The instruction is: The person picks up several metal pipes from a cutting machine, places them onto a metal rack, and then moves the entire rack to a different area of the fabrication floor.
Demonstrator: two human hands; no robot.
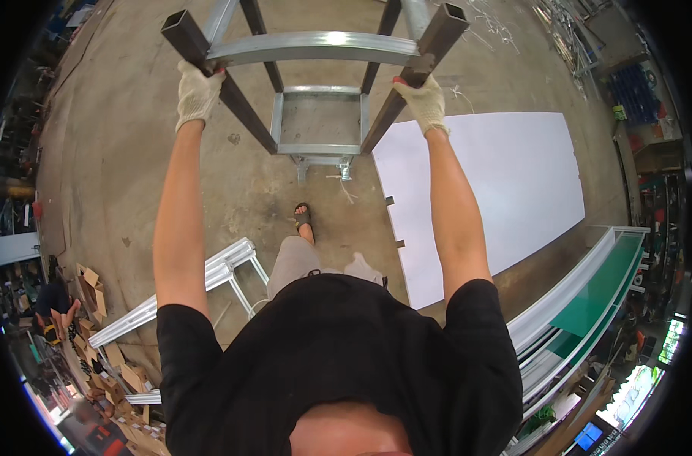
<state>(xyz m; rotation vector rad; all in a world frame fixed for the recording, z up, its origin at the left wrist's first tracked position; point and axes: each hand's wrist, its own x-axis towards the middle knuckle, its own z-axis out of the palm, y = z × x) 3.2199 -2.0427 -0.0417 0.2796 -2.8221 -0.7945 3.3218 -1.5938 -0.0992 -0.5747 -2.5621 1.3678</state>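
A tall frame of square metal tubing (315,49) stands in front of me, with dark uprights and shiny silver crossbars. My left hand (199,94), in a cream knit glove, is closed round its near left upright just below the top crossbar. On the near right upright, at about the same height, my gloved right hand (423,102) is closed too. Red shows at the fingertips of both gloves. Both arms reach straight forward. Lower down, a silver rectangle of crossbars (321,149) joins the uprights, and the open tube ends point up toward me.
A large white panel (498,182) lies to the right on the concrete floor (118,182). White metal frames (171,292) lie near my left side. At the lower right are white-framed green panels (593,300). Cardboard pieces (133,376) sit lower left; metal lengths (562,38) lie far right.
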